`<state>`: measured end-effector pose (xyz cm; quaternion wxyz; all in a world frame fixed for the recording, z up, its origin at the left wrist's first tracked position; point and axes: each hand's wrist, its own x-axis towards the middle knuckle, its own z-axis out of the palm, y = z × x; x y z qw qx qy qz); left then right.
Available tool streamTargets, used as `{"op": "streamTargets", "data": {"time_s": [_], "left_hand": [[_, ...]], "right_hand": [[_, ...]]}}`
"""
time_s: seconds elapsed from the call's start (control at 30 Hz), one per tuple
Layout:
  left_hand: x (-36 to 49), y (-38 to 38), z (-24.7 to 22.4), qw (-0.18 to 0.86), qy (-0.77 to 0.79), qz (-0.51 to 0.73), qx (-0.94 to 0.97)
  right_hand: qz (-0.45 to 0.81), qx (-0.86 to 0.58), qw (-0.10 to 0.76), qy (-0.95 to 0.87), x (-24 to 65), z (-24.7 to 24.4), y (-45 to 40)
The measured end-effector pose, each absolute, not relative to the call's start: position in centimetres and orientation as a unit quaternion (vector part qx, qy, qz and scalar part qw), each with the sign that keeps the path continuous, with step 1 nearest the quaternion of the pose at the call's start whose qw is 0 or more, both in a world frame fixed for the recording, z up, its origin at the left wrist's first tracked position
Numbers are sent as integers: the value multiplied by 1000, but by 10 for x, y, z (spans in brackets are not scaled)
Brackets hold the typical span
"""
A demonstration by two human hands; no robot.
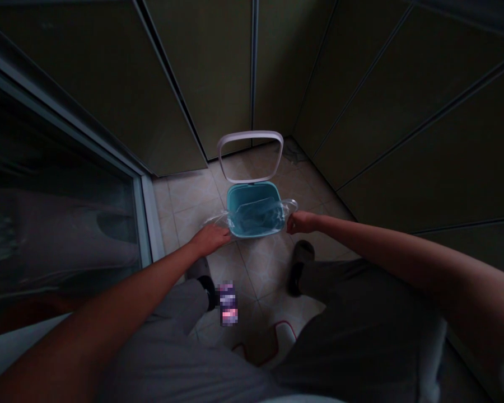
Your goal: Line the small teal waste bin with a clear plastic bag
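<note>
A clear plastic bag (260, 210) hangs inside the teal bin (252, 193), its edges spilling over both sides of the rim. My left hand (210, 239) is closed at the bag's left edge, beside the bin's front left corner. At the right edge, my right hand (301, 222) is curled with the fingers pressed together on the plastic. The bin's pale pink frame (250, 135), an open ring, stands raised at the back. Dim light hides the exact finger grip.
Tiled floor (193, 190) surrounds the bin. Dark cabinet panels (218, 73) rise behind it and to the right. On the left is a glass door with a pale frame (151, 218). A blurred purple packet (228, 304) and a red-edged white item (284, 338) lie near my feet.
</note>
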<state>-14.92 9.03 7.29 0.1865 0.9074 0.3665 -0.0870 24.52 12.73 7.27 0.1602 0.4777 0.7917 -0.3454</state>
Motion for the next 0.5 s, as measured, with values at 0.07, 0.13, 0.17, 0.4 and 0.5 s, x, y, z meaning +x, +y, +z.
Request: {"op": "streamTargets", "data": {"time_s": [0.07, 0.13, 0.17, 0.4, 0.5], "left_hand": [[-150, 92, 71, 162, 370, -102, 909], [-151, 95, 70, 148, 380, -109, 907], [-152, 96, 70, 150, 389, -104, 903], [-156, 99, 76, 167, 445, -71, 877], [-155, 102, 80, 165, 509, -24, 844]], "right_hand": [[-312, 490, 187, 792, 239, 73, 126], [-284, 511, 207, 785, 233, 74, 126], [-272, 523, 208, 780, 231, 75, 126], [-280, 533, 145, 785, 239, 65, 136], [-308, 537, 96, 780, 244, 62, 144]]}}
